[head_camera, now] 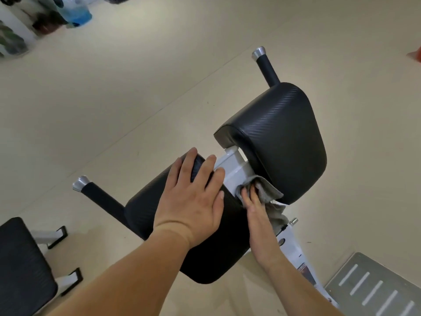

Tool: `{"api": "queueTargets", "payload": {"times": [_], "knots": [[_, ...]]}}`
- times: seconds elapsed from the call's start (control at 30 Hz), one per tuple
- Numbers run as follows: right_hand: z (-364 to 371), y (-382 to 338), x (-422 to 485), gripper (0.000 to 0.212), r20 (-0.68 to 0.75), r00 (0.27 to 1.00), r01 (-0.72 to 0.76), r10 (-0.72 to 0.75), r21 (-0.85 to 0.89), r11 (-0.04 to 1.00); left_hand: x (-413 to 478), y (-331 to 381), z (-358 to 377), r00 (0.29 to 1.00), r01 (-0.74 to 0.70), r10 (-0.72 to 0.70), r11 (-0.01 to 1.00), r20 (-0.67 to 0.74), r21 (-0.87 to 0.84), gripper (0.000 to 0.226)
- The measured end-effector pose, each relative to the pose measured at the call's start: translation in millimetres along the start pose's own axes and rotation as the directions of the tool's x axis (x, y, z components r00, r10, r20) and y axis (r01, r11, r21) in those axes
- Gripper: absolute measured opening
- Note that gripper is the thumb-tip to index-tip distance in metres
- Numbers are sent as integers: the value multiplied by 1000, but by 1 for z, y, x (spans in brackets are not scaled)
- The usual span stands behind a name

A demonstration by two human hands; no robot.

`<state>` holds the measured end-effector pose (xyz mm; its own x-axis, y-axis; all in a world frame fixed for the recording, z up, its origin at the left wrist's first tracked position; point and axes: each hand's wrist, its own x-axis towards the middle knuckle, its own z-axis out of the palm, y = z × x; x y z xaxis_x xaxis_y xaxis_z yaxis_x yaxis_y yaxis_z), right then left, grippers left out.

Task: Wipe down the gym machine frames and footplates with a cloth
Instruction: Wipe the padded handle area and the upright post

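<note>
White frame taken as reference: a short post between two black pads.

- Grey cloth: bunched against the near-right face of the frame, touching it. A loose tail hangs down below, beside the far pad's lower edge.
- Right hand: comes up from below the frame, fingers curled into the cloth, holding it pressed to the metal. Cloth lies at and over the fingertips; thumb hidden.
- Left hand: just left of the frame, palm flat on the near pad, fingers straight and spread, holding nothing. Forefinger tip touches the frame's edge.
- Far pad: right of and beyond the frame.
- Two black handles with silver caps: one beyond the far pad, one well left of the frame.
- Grey footplate with white stripes: well below-right of the frame, on the floor.
</note>
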<state>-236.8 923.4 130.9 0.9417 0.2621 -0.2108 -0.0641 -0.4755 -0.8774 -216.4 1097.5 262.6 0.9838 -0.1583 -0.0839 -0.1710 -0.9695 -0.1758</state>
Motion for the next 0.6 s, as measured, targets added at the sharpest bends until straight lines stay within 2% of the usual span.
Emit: {"api": "queueTargets", "payload": {"times": [0.07, 0.1, 0.17, 0.2, 0.23, 0.27, 0.3, 0.37, 0.43, 0.5, 0.53, 0.57, 0.6], "knots": [[1, 12, -16, 53, 7, 989, -148, 151, 257, 955, 0, 0, 0, 1000, 10, -10, 1000, 0, -1, 51], [1, 18, -21, 52, 15, 961, -260, 275, 380, 887, 0, 0, 0, 1000, 10, -10, 1000, -3, 3, 52], [2, 32, -22, 49, 10, 845, -462, 535, 520, 719, 0, 1, 0, 1000, 9, -8, 1000, -4, 26, 53], [-3, 33, -24, 55, 41, 794, -534, 606, 525, 663, 0, 0, 0, 1000, 13, -13, 999, 4, 40, 53], [-10, 29, -28, 64, 83, 782, -568, 618, 505, 650, 1, 0, -1, 1000, 19, -20, 998, 20, 53, 53], [-18, 23, -36, 69, 96, 802, -557, 589, 477, 680, 1, 0, -2, 999, 20, -23, 998, 48, 63, 54], [-28, 17, -47, 68, 79, 831, -520, 551, 463, 718, 1, 1, -3, 997, 13, -19, 997, 76, 74, 55], [-47, 5, -73, 63, 40, 850, -474, 525, 492, 730, -1, 4, -11, 991, 10, -23, 995, 130, 97, 58], [-59, -5, -92, 62, 13, 834, -479, 551, 514, 712, -1, 10, -19, 984, 40, -58, 993, 169, 109, 60], [-63, -7, -103, 60, 11, 785, -511, 619, 576, 638, -5, 24, -24, 987, 45, -54, 997, 154, 61, 62], [-64, -6, -108, 55, 10, 753, -526, 658, 610, 592, -12, 36, -20, 989, -29, 27, 1000, 145, 9, 65], [-63, -4, -112, 49, 8, 730, -528, 684, 642, 556, -24, 51, -11, 973, -168, 174, 984, 152, -52, 70], [-61, 0, -115, 43, 6, 719, -520, 695, 668, 532, -40, 67, 1, 920, -333, 355, 932, 169, -144, 75]]}}
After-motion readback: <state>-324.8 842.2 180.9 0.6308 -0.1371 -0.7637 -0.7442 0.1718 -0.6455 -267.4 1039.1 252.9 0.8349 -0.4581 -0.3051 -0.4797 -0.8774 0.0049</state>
